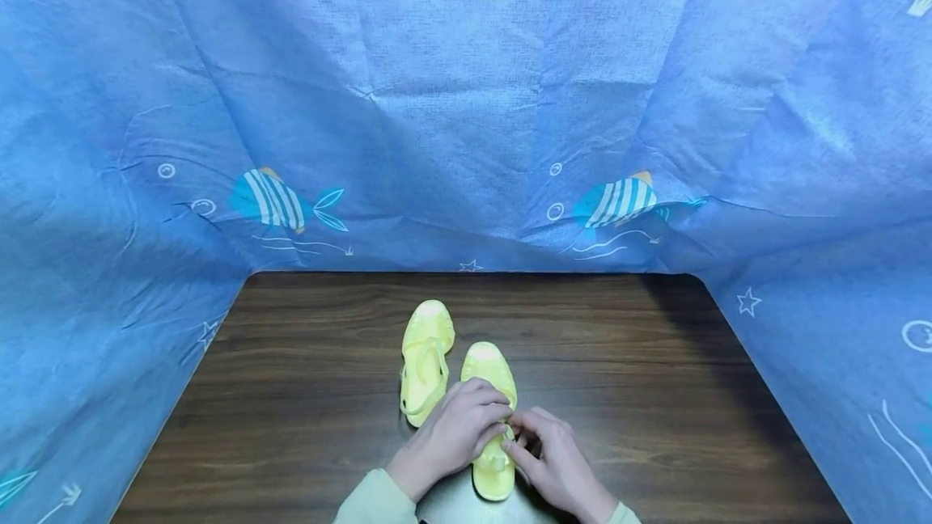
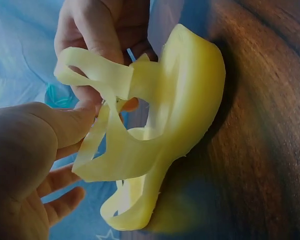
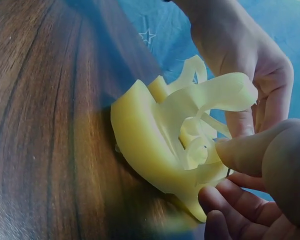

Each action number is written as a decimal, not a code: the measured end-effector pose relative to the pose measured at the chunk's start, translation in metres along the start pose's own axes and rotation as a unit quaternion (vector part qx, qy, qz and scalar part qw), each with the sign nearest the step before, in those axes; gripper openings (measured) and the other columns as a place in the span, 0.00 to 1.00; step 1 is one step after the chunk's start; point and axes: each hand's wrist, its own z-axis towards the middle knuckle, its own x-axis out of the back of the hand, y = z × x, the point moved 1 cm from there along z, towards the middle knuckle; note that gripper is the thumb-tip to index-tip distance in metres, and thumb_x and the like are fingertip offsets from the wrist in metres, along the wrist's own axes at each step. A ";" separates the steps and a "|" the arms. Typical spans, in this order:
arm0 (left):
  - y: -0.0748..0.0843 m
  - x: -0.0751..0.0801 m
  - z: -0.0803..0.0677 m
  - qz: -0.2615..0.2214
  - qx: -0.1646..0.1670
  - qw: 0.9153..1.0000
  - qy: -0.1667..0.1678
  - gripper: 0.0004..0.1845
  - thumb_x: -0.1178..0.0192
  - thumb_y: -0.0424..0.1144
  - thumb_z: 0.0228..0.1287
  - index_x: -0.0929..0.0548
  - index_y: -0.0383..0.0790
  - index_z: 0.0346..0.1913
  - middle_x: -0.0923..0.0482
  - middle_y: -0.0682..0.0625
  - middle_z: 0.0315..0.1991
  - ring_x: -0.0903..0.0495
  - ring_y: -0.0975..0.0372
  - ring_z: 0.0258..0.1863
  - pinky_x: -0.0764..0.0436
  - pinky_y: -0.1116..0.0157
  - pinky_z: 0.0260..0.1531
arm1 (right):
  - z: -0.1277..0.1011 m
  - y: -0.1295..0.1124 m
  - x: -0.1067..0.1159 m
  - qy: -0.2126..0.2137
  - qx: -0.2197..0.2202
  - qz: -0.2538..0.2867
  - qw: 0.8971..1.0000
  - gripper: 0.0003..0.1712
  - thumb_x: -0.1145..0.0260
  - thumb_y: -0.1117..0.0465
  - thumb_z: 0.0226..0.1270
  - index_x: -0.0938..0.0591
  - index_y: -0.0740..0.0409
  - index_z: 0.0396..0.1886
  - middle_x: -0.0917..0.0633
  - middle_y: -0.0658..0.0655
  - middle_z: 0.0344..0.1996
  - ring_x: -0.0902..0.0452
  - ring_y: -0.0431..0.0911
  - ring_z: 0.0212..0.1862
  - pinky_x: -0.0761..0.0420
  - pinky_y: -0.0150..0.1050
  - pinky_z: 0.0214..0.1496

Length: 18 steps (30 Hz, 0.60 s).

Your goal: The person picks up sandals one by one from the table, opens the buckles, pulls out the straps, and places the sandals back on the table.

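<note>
Two pale yellow jelly sandals lie side by side on a dark wooden table (image 1: pixel 306 395). The left sandal (image 1: pixel 425 354) lies free, toe pointing away from me. Both hands work on the right sandal (image 1: pixel 486 366), which stays on the table. My left hand (image 1: pixel 501 420) curls over its middle and grips the straps. My right hand (image 1: pixel 518 441) pinches a strap from the right side. In the left wrist view the right sandal (image 2: pixel 190 115) shows its looped straps (image 2: pixel 97 72) between both hands. The right wrist view shows my thumb (image 3: pixel 250 150) pressed against the curled strap (image 3: pixel 195 145).
Blue cloth printed with striped fish (image 1: pixel 269 199) hangs as a wall behind and on both sides of the table. Bare wood shows to the left and right of the sandals. The table's far edge (image 1: pixel 466 273) meets the cloth.
</note>
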 end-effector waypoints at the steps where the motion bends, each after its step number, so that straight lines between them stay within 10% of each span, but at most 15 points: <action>1: 0.000 -0.001 0.001 0.003 0.002 1.000 -0.003 0.10 0.25 0.43 0.62 0.08 0.49 0.46 0.12 0.59 0.46 0.18 0.64 0.50 0.19 0.62 0.49 | 0.000 0.000 0.000 -0.001 -0.009 0.004 1.000 0.15 0.22 0.69 0.57 0.14 0.49 0.41 0.20 0.39 0.30 0.24 0.29 0.31 0.20 0.29 0.28; 18: -0.010 -0.005 -0.002 -0.049 0.027 0.998 -0.027 0.02 0.26 0.42 0.62 0.09 0.53 0.33 0.11 0.65 0.32 0.18 0.69 0.31 0.24 0.69 0.33 | 0.004 -0.001 0.009 -0.021 -0.086 0.058 0.994 0.12 0.23 0.71 0.59 0.13 0.52 0.38 0.16 0.44 0.31 0.20 0.32 0.32 0.17 0.32 0.29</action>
